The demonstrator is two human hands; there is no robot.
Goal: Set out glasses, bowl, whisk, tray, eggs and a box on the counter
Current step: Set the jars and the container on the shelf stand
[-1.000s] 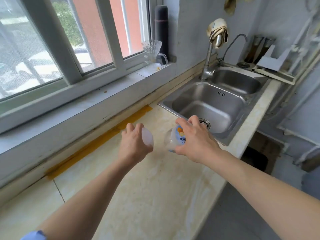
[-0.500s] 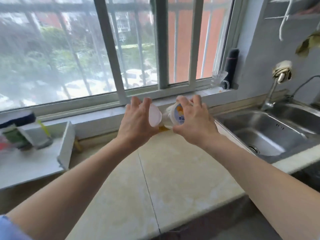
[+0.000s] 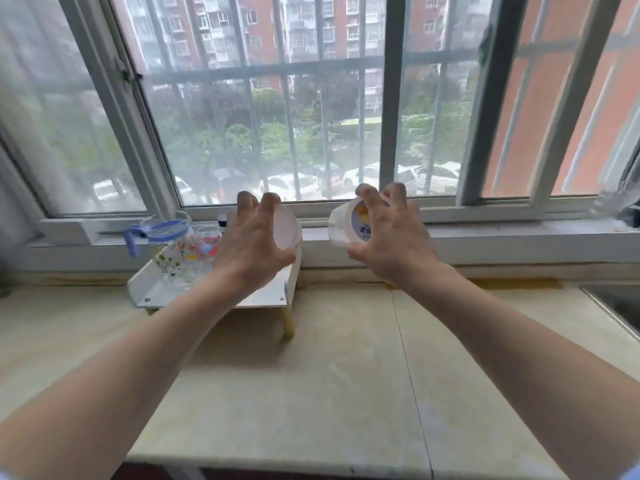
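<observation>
My left hand (image 3: 252, 244) holds a round translucent white lid (image 3: 286, 229) on edge, above the counter. My right hand (image 3: 391, 237) grips a small clear plastic tub (image 3: 343, 227) with a blue and orange label, tipped on its side with the mouth facing left. The lid and the tub are apart, about a hand's width between them. Behind my left hand a white tray (image 3: 263, 296) on short yellow legs stands on the counter (image 3: 329, 368). On it are a glass jug (image 3: 166, 247) with a blue lid and patterned glasses (image 3: 204, 245), partly hidden by my wrist.
A windowsill (image 3: 485, 237) and barred window run along the back of the counter. A corner of the steel sink (image 3: 620, 303) shows at the right edge. A clear object (image 3: 616, 202) sits on the sill at far right. The counter's front edge is near the bottom.
My view has swung left, away from the sink, bringing the tray with jug and glasses into sight. Both hands moved along with the lid and tub, which are now farther apart.
</observation>
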